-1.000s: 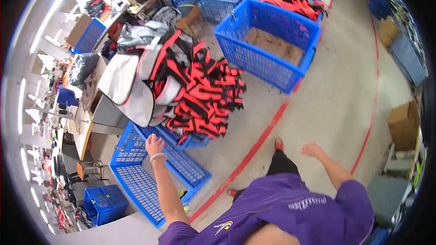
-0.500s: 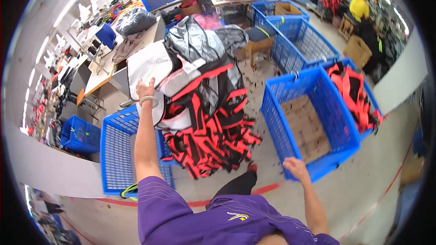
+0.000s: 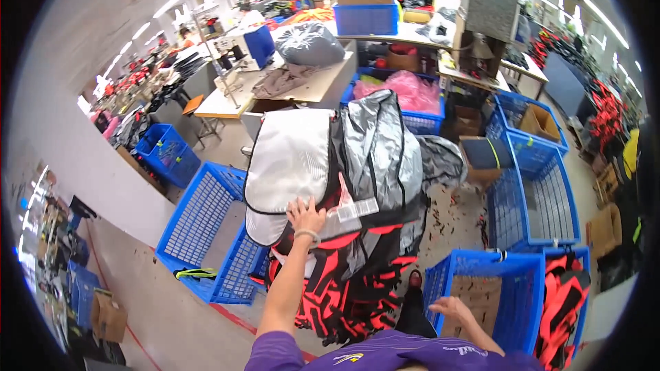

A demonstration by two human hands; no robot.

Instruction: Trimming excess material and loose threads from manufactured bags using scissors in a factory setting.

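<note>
At the lower right, the right hand [image 3: 454, 308] is half-curled by a blue perforated plastic crate [image 3: 524, 299], its grip and contact impossible to tell; at bottom centre lie black-and-red fabric straps [image 3: 344, 295]; at centre, the left hand [image 3: 306, 217], fingers apart, rests on a rounded white black-edged panel [image 3: 292, 158]; silver sheeting [image 3: 390, 158] lies right of it.

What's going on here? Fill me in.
A person in a purple shirt has the left hand, fingers spread, at the near edge of a rounded white fabric panel. Shiny silver fabric lies to its right, with red-and-black fabric strips bunched nearer the person. The right hand appears empty, near an open blue plastic crate; whether they touch is unclear.
</note>
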